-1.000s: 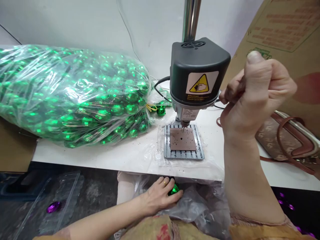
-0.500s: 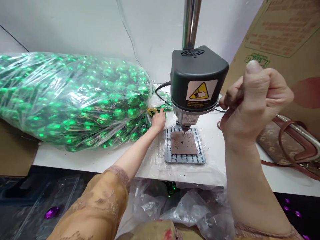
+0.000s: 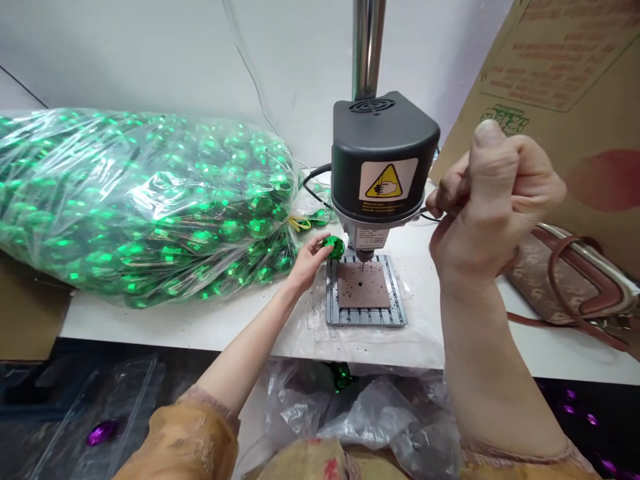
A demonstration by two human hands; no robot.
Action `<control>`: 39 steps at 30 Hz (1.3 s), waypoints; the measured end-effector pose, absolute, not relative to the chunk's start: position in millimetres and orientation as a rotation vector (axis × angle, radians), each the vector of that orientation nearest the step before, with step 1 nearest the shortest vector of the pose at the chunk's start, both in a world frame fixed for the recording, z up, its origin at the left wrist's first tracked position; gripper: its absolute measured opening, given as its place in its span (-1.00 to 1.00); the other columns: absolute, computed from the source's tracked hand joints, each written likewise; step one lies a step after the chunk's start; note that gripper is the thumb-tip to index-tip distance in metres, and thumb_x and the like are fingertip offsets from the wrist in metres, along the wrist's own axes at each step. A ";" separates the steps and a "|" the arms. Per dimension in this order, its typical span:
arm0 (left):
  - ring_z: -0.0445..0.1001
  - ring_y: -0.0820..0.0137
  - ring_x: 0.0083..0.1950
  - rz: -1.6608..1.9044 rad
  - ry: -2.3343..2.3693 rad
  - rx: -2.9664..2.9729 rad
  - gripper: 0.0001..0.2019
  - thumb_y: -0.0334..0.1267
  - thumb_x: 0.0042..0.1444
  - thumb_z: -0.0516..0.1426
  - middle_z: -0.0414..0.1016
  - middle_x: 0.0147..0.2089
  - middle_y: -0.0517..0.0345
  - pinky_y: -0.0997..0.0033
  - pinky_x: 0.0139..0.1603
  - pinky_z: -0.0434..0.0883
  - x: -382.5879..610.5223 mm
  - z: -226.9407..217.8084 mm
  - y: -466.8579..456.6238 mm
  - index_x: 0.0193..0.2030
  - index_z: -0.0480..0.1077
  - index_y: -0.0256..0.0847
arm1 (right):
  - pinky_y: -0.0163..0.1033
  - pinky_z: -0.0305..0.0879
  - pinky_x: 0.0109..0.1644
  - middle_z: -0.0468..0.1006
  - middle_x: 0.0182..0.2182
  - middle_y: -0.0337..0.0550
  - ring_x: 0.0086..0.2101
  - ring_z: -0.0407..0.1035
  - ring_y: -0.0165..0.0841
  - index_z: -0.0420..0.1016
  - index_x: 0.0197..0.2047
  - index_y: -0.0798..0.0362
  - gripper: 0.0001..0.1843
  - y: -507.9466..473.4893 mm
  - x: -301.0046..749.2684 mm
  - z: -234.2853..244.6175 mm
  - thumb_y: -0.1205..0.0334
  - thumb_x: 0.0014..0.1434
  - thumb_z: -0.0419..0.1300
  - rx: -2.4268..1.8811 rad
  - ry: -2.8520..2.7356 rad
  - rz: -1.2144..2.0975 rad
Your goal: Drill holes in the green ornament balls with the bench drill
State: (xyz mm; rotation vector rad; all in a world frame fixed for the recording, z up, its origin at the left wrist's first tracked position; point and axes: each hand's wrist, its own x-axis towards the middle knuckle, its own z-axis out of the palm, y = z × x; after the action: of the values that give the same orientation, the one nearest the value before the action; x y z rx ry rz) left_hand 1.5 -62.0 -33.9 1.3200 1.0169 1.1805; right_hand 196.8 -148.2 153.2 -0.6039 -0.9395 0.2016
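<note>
Between the thumb and fingers of my left hand (image 3: 309, 261) is a green faceted gem (image 3: 333, 247), held just left of the drill bit. A small black bench drill press (image 3: 385, 157) stands in front of me, its bit above a brown board (image 3: 364, 285) with a dark hole in it. The board lies on the slotted metal base (image 3: 401, 307), and dark shavings are scattered over it. My right hand (image 3: 495, 193) is closed round the drill press handle at the machine's right side; most of that handle is hidden by my fingers.
A large clear bag (image 3: 150, 200) of green gems lies along the left, tied with a yellow strip. At the right are a cardboard box (image 3: 560, 87) and a brown handbag (image 3: 560, 280). Clear plastic (image 3: 360, 413) hangs below the table edge, with green pieces in it.
My left hand has drawn back from beside the bag's tied end toward the drill base, bringing a green gem. My right hand keeps its grip. The view has shifted slightly.
</note>
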 end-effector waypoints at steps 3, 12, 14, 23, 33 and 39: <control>0.63 0.13 0.09 1.126 0.954 1.251 -0.35 0.05 -0.09 0.48 0.68 0.00 -0.06 0.00 0.25 0.49 2.9 -41.0 -84.3 0.10 0.53 -0.22 | -0.39 -0.03 -0.62 0.15 -0.72 -0.45 -0.69 0.04 -0.66 0.06 -0.58 0.02 -0.52 -148.4 196.8 153.7 0.29 0.32 0.18 -0.611 -0.928 0.207; 0.63 0.12 0.07 0.989 0.869 1.377 -0.28 0.01 -0.15 0.54 0.65 0.06 -0.10 0.05 0.21 0.52 17.6 -50.3 -103.1 0.14 0.51 -0.24 | -0.43 0.01 -0.58 0.16 -0.69 -0.45 -0.66 0.10 -0.67 0.06 -0.54 0.03 -0.52 -146.8 200.1 149.5 0.15 0.33 0.19 -0.612 -0.975 0.194; 0.63 0.12 0.07 0.991 0.835 1.397 -0.28 0.01 -0.16 0.55 0.65 0.08 -0.11 0.06 0.20 0.52 18.8 -50.8 -103.1 0.13 0.52 -0.23 | -0.44 0.00 -0.58 0.18 -0.68 -0.45 -0.66 0.10 -0.69 0.06 -0.54 0.04 -0.51 -146.2 200.8 148.2 0.12 0.32 0.19 -0.601 -0.985 0.182; 0.62 0.10 0.10 1.039 0.764 1.519 -0.28 0.00 -0.12 0.53 0.66 0.09 -0.09 0.09 0.20 0.53 22.9 -57.9 -113.9 0.18 0.52 -0.19 | -0.44 0.00 -0.57 0.18 -0.68 -0.47 -0.66 0.10 -0.70 0.07 -0.53 0.04 -0.52 -146.4 200.5 147.9 0.12 0.33 0.19 -0.590 -0.989 0.179; 0.54 0.10 0.23 1.087 0.816 1.551 -0.37 0.06 -0.01 0.48 0.59 0.14 -0.08 0.07 0.32 0.44 34.4 -58.8 -134.6 0.13 0.48 -0.18 | -0.39 -0.02 -0.58 0.18 -0.69 -0.46 -0.67 0.08 -0.67 0.09 -0.54 0.02 -0.53 -147.0 200.2 147.9 0.17 0.32 0.21 -0.586 -0.972 0.196; 0.50 0.07 0.30 1.105 0.868 1.557 -0.38 0.08 0.00 0.47 0.55 0.21 -0.11 0.04 0.38 0.38 36.2 -57.8 -136.3 0.12 0.47 -0.17 | -0.29 -0.02 -0.60 0.19 -0.70 -0.45 -0.68 0.05 -0.59 0.12 -0.57 -0.02 -0.49 -149.3 200.9 149.0 0.07 0.25 0.30 -0.609 -0.943 0.230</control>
State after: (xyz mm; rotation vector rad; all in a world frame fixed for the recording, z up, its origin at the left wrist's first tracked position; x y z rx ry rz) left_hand 36.2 -136.3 -57.8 1.5575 0.8676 1.1045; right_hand 200.9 -149.3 149.0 -0.6092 -0.9435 0.2302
